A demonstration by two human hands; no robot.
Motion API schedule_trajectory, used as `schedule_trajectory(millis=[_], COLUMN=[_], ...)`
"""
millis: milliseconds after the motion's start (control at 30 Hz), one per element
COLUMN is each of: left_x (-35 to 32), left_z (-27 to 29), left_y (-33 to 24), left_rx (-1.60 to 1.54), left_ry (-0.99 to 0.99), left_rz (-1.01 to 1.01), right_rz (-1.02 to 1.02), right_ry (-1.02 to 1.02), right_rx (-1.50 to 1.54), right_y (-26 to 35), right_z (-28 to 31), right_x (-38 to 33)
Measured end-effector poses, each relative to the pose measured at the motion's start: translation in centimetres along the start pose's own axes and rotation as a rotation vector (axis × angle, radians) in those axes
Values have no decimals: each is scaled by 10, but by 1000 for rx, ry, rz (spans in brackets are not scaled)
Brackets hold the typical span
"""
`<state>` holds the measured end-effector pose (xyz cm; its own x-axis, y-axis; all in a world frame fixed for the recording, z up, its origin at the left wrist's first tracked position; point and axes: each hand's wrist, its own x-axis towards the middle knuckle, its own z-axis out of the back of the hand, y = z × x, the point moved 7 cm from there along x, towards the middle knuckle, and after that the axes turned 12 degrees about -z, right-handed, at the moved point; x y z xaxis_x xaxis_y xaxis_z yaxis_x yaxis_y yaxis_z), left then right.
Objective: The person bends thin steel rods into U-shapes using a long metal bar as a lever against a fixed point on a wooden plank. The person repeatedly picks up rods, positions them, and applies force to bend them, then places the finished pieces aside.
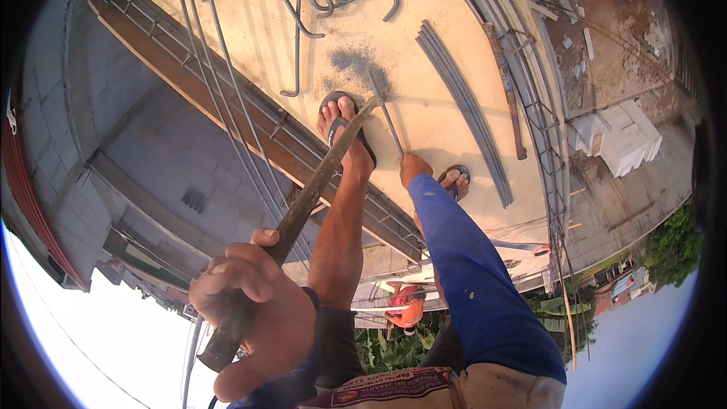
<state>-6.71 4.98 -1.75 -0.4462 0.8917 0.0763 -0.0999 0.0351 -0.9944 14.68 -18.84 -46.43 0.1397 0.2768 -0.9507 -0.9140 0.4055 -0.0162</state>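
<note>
A long, worn metal bar (314, 193) with a small hooked head slants up and away from my left hand (261, 303). My fingers curl loosely round its near end, which pokes out past the palm. Farther off, my right hand (414, 170), in a blue sleeve, is closed round a thin steel rod (392, 132). The bar's head meets this rod, or lies right over it, by my sandalled left foot (341, 117). Whether the head grips the rod is too small to tell. Dark grit (360, 64) is scattered on the pale floor beyond.
Several bent rebar pieces (299, 0) lie at the far side. A bundle of straight rods (466, 106) rests to the right. Rebar cages run along the left beam (189, 68) and the right edge (549, 129), with drops beyond. A person in orange (409, 305) is below.
</note>
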Motion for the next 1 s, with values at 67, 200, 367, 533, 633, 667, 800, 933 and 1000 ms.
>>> schedule_trajectory(millis=[67, 200, 367, 533, 633, 667, 800, 933, 1000], left_x=[3, 10, 19, 30, 31, 32, 34, 35, 34], left_z=[-3, 0, 14, 12, 10, 10, 11, 22, 28], left_y=[0, -12, -16, -20, -18, -21, -18, -13, -16], left_rx=[20, -51, -262, -191, -178, -173, -176, -164, -106], left_ry=[-59, 38, 292, 188, 157, 161, 145, 69, 5], left_rz=[-53, -140, -168, -206, -207, -225, -272, -239, -244], right_rz=[12, -8, -65, -587, -888, -885, -784, -748, -744], right_ry=[16, 1, -77, -469, -326, -269, -197, -241, -252], right_rx=[-5, 9, 95, 1167, 1897, 2036, 2230, 2304, 2361], right_y=[1, -13, -37, -173, -253, -255, -279, -297, -286], right_z=[1, 5, 30, 98, 118, 127, 140, 125, 112], right_x=[0, 4, -6, -17, 4, 13, 57, 76, 77])
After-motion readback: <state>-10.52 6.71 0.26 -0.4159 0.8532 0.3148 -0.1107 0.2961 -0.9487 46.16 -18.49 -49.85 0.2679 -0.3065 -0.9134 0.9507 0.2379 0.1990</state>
